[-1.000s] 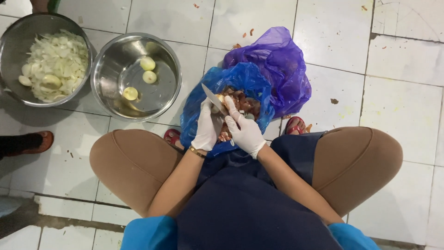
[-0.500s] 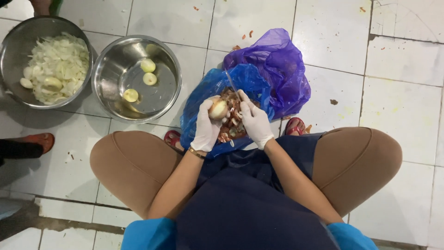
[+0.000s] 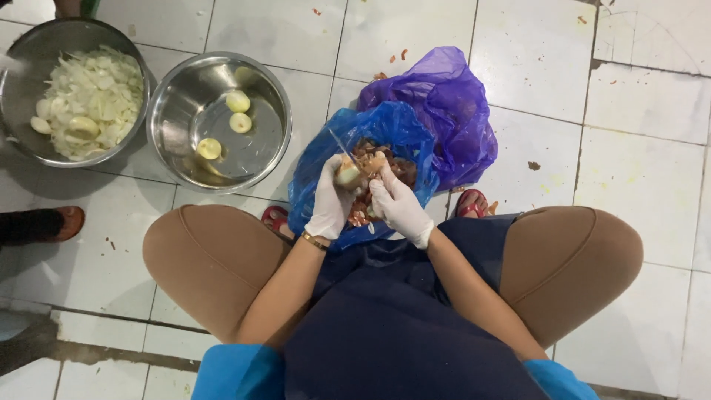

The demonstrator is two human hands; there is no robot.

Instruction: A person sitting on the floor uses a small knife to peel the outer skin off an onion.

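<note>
Pale yellowish onion [image 3: 348,175], partly peeled, round, held up in gloved left hand [image 3: 331,204] over the blue bag [image 3: 385,130] of brown skins. Knife [image 3: 339,144], thin blade, sticks up and far-left past the onion; handle hidden. Gloved right hand [image 3: 398,207] touches the onion's right side.

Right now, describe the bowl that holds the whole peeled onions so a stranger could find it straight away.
Start at the blue plastic bag in front of the squatting person, where the gloved hands work. Just beside it on the tiled floor sits a round steel bowl. It holds only three peeled onions, whereas the neighbouring bowl at the picture's edge is heaped with sliced onion.
</note>
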